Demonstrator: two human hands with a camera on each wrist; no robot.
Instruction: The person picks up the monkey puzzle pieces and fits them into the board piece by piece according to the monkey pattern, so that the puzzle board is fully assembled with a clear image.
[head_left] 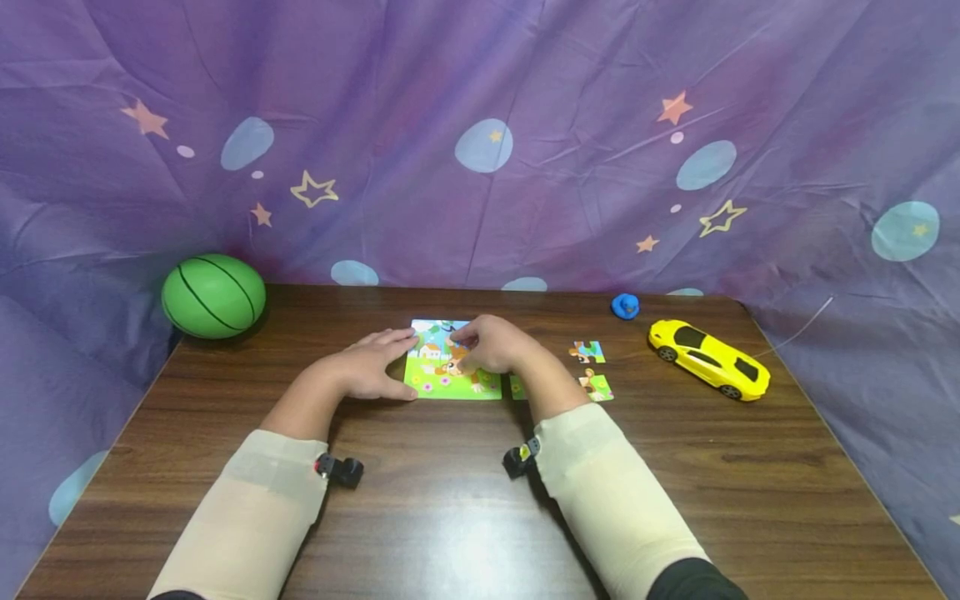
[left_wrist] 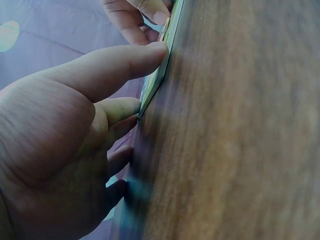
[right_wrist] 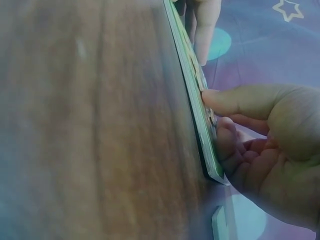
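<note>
A picture puzzle (head_left: 442, 390) with a cartoon animal on green grass lies flat on the wooden table. At its left edge my left hand (head_left: 367, 367) rests with fingers spread and fairly straight, thumb at the near left corner. My right hand (head_left: 497, 344) is over the puzzle's right half, fingers curled, thumb and index finger down at its surface. They seem to pinch a puzzle piece, mostly hidden by the fingers. In the right wrist view, the thumb of the right hand (right_wrist: 280, 135) touches the top of the puzzle board (right_wrist: 192, 85).
Loose puzzle pieces lie right of the board: an upper one (head_left: 587, 351), a lower one (head_left: 597, 386), and another (head_left: 517, 387) partly behind the right forearm. A yellow toy car (head_left: 708, 360), a blue rubber duck (head_left: 625, 307) and a green ball (head_left: 213, 296) stand farther out.
</note>
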